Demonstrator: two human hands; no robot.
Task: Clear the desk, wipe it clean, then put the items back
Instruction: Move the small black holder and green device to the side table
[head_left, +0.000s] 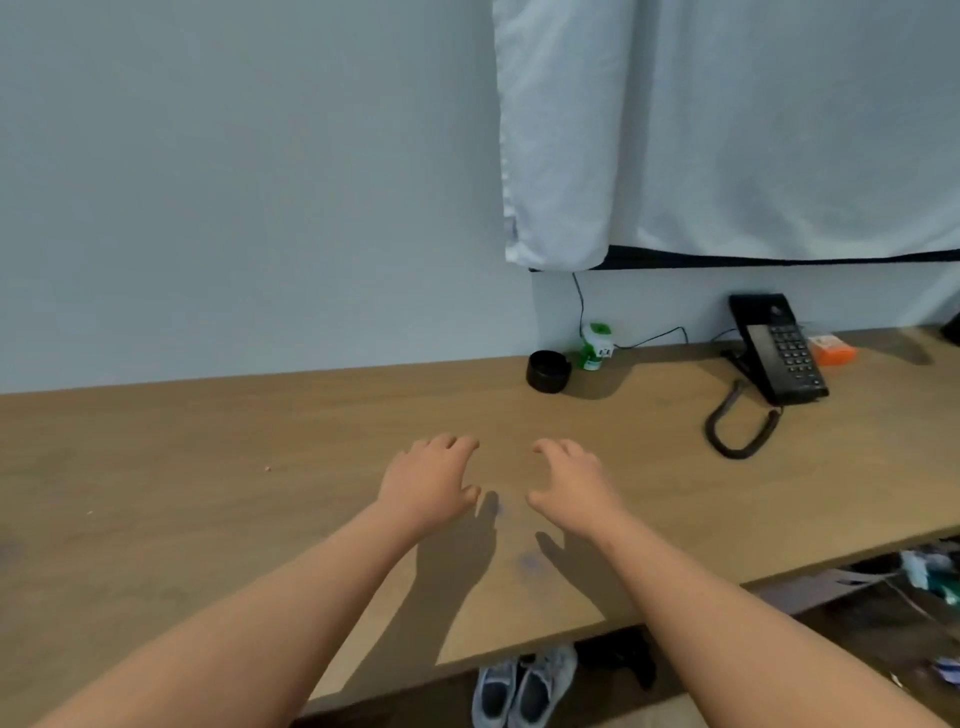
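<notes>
A long wooden desk (208, 467) runs along a pale wall. My left hand (428, 480) and my right hand (574, 486) hover side by side over its middle, palms down, fingers spread, holding nothing. At the back right stand a small black round pot (548, 370), a green and white plug-in device (595, 347), a black desk phone (779, 348) with a coiled cord (737, 431), and an orange box (831, 349). A few crumbs (267, 468) and bluish smudges (530, 561) mark the desk top.
A white cloth (727, 130) hangs over a dark screen on the wall above the phone. Thin black cables (649, 338) run along the wall. Under the desk lie grey sneakers (524, 686), and clutter (930, 571) sits at the lower right.
</notes>
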